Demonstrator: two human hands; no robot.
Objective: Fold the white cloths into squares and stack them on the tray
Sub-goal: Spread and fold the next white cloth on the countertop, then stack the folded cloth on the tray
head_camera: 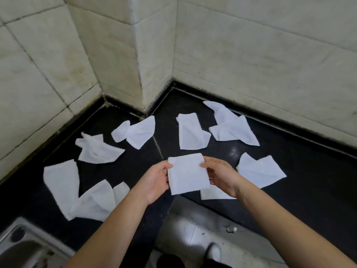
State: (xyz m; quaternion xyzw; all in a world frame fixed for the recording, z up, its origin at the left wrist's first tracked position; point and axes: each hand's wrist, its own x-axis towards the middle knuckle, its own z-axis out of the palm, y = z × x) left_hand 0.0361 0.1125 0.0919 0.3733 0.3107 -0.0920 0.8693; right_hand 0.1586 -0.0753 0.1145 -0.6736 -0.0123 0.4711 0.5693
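White folded cloth (187, 174) is held over the black tabletop (309, 190), its side edges pinched by the left grip (156, 180) and right grip (220, 176). Held so lightly, its layers could slip open. Just nearer than the grips lies a steel sheet (193, 225), possibly the tray; a careless drop could land askew.

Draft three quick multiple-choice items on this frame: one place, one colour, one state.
1. Where is the folded cloth? A) in both hands B) in a bucket C) on a shelf
2. Colour of the counter? A) white B) black C) green
3. The loose cloths on the counter are: A) stacked B) folded square C) rumpled, scattered

Key: 1 A, left hand and right hand pinch its side edges; 2 B, the surface is dark and glossy; 3 C, they lie rumpled and spread out.
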